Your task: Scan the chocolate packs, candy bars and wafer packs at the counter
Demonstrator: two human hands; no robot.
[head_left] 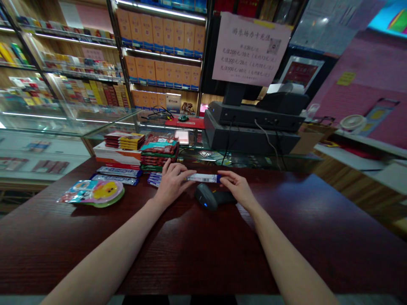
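A slim white-and-blue packet (205, 178) with a barcode lies lengthwise between my two hands, just behind a black barcode scanner (208, 197). My left hand (173, 180) grips its left end between thumb and fingers. At the other end, the fingertips of my right hand (237, 186) pinch the dark blue tip. Beside my left hand, similar purple-and-white packets (154, 179) lie on the table, partly covered by it. The scanner rests on its side with a small blue light on, its handle reaching under my right hand.
Stacked red snack packs (160, 146) and red-and-yellow packs (124, 140) stand behind. More slim packets (117, 174) and a toy-like pack (98, 192) lie left on the brown table (178, 254). A black cash register (251, 131) stands on the glass counter, before stocked shelves.
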